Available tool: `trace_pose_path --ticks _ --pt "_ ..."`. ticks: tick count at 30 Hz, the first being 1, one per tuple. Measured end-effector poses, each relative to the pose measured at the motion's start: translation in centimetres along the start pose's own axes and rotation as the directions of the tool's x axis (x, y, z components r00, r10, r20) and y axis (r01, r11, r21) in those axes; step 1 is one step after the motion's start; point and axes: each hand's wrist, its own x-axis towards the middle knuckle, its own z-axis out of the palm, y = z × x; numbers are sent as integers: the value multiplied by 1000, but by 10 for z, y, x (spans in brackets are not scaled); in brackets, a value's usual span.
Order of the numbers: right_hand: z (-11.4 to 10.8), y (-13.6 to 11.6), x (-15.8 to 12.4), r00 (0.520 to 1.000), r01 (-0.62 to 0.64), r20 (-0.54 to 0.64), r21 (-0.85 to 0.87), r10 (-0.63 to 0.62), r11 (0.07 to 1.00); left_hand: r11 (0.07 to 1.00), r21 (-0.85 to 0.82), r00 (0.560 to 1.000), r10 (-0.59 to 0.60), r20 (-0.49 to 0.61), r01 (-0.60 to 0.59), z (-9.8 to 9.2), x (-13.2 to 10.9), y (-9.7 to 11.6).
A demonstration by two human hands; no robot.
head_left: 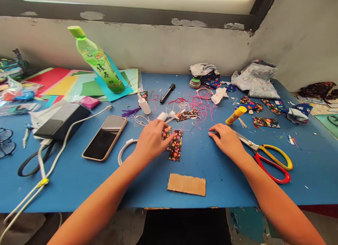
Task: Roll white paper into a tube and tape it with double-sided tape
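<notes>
My left hand [152, 138] hovers at the left of two flowered dark fabric strips [175, 146], thumb stretched out over them and apart from the curved fingers. A white bottle [162, 116] lies just beyond its fingertips. My right hand [226, 138] is over the blades of the large scissors [252, 144], whose red and yellow handles stick out on the right. Its thumb and index finger are apart, with the blade's tip showing between them; I see no firm grip. Nearer the table edge lies a brown cardboard rectangle [186, 184].
A glue stick [236, 114] stands beyond my right hand. Pink cords [199, 104], a black marker [167, 93] and a white squeeze bottle [144, 104] lie further back. At left are a phone [105, 137], a tape roll [124, 149], cables and a green tea bottle [100, 63].
</notes>
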Motion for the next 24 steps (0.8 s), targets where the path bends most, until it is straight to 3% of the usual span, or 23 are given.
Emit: trace_pose_path --ticks 2,6,9,12,14,17,20,24 --pt "0 -6 -1 998 53 -41 4 -53 999 999 42 984 -10 180 3 -3 -6 15" --pt "-1 -25 -5 976 209 -87 93 -201 974 996 39 944 -90 317 82 -3 -16 33" --pt "-4 -43 -13 927 329 102 234 -360 915 996 -13 941 -83 327 92 -6 -19 33" --pt "-5 -62 -23 795 367 364 349 -486 862 992 -45 962 -104 254 119 -13 -19 28" --pt "-4 -71 -28 759 361 423 360 -495 860 983 -122 967 -105 231 136 -18 -17 25" --pt "-1 -74 -31 815 263 412 362 -407 894 937 -325 957 -28 287 125 -24 -16 23" --pt "-3 -68 -28 906 43 370 405 -206 914 841 -520 917 78 392 151 -28 -16 24" --pt "-10 -60 -23 933 -147 345 616 -97 774 691 -678 883 123 453 251 -28 -18 26"
